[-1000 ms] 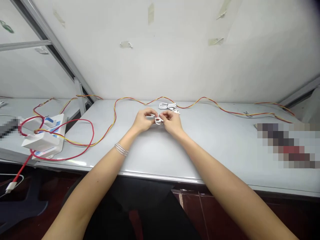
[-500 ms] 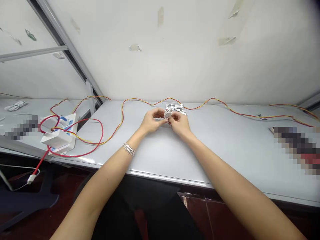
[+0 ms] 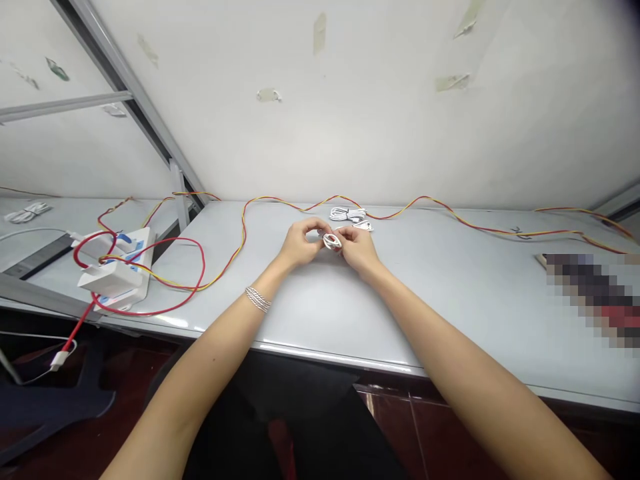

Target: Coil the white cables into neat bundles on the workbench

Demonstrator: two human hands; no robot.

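A small coil of white cable (image 3: 332, 241) is held between my two hands above the middle of the table. My left hand (image 3: 302, 242) grips it from the left, thumb and fingers pinched at its edge. From the right, my right hand (image 3: 358, 248) pinches the coil's other side, and its curled fingers partly hide it. Just behind lies another bundle of white cable (image 3: 347, 214), bound in the middle with a dark tie. A white cable end (image 3: 363, 226) pokes out beyond my right fingers; which cable it belongs to I cannot tell.
A white power strip (image 3: 145, 263) with plugged-in adapters and a looped red cord (image 3: 204, 267) occupies the left. Twisted red-yellow wire (image 3: 273, 198) runs along the wall. Far left lies a white cable bundle (image 3: 27, 213). A blurred-out item (image 3: 595, 293) rests at right.
Between my fingers the white coil has turned, so its open loop now faces me. My hands stay in nearly the same place. The view has shifted very slightly.
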